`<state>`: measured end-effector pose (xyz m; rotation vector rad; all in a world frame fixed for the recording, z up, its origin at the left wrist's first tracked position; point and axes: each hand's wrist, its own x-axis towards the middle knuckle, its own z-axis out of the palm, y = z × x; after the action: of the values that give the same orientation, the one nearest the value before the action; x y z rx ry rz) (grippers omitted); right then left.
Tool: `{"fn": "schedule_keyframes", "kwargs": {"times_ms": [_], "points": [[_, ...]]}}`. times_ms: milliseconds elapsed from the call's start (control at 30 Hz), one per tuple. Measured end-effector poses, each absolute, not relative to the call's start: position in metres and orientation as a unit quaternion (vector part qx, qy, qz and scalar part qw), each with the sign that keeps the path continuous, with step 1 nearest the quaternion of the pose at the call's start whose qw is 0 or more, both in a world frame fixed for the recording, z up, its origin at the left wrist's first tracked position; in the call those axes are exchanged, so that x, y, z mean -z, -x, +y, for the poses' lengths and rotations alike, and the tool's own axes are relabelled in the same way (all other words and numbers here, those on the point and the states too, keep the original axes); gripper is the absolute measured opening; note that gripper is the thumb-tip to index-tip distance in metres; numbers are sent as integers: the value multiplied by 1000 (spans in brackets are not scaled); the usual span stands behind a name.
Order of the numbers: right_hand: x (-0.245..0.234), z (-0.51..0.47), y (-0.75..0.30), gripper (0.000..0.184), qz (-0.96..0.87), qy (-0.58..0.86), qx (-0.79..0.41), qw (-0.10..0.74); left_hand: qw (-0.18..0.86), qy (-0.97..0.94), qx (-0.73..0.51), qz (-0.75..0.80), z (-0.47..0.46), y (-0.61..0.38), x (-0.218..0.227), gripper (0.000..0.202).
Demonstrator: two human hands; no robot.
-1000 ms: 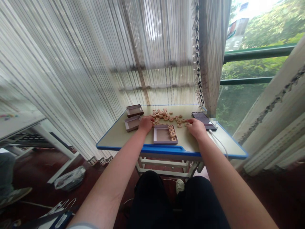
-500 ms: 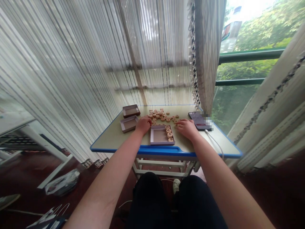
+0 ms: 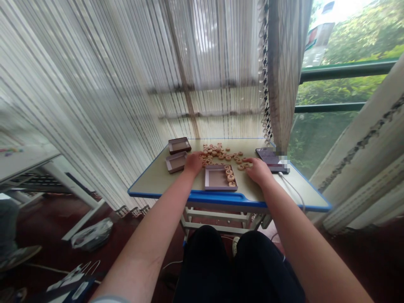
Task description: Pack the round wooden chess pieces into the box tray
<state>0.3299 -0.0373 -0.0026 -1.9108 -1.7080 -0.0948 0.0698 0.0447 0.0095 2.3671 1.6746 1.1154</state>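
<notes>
Round wooden Chinese chess pieces (image 3: 221, 156) lie in a loose heap across the middle of the table. My left hand (image 3: 193, 162) rests at the heap's left edge, fingers stretched over the nearest pieces; its fingertips are partly hidden. On the other side, my right hand (image 3: 257, 170) is open, its fingers reaching to a few pieces at the heap's right end. Between the hands, near the table's front edge, sits a shallow open box (image 3: 215, 188). Several pieces marked with characters (image 3: 231, 178) stand in a column along its right wall.
Two more shallow trays lie on the left, a dark-rimmed one (image 3: 179, 150) behind a pale one (image 3: 175, 163). A phone (image 3: 268, 156) with a white cable (image 3: 293, 188) lies on the right. The table (image 3: 148, 181) has a blue edge; curtains (image 3: 217, 113) hang behind it.
The view has turned slightly left, so the table appears further right. My right hand has drawn back a little, uncovering pieces by its fingertips. My left fingers reach further over the heap.
</notes>
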Motion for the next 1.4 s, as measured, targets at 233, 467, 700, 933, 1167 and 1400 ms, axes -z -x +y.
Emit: {"fn": "schedule_keyframes", "kwargs": {"times_ms": [233,467,700,933,1167,1400], "points": [[4,-33,-329,44,-627,724,36,285,16,-683,-469,560,48,-60,-14,42],[9,-27,-324,39,-704,666,3,248,120,-628,-571,514,55,-61,-13,35],[5,-30,-325,43,-663,709,30,240,329,-529,-653,431,57,-64,-16,35],[5,-28,-330,39,-638,727,26,251,368,-530,-625,438,50,-68,-20,30],[9,-29,-335,56,-583,754,-6,304,101,-701,-488,511,41,-69,-15,30],[10,-29,-332,57,-602,742,7,296,-75,-756,-286,583,25,-73,-18,27]]}}
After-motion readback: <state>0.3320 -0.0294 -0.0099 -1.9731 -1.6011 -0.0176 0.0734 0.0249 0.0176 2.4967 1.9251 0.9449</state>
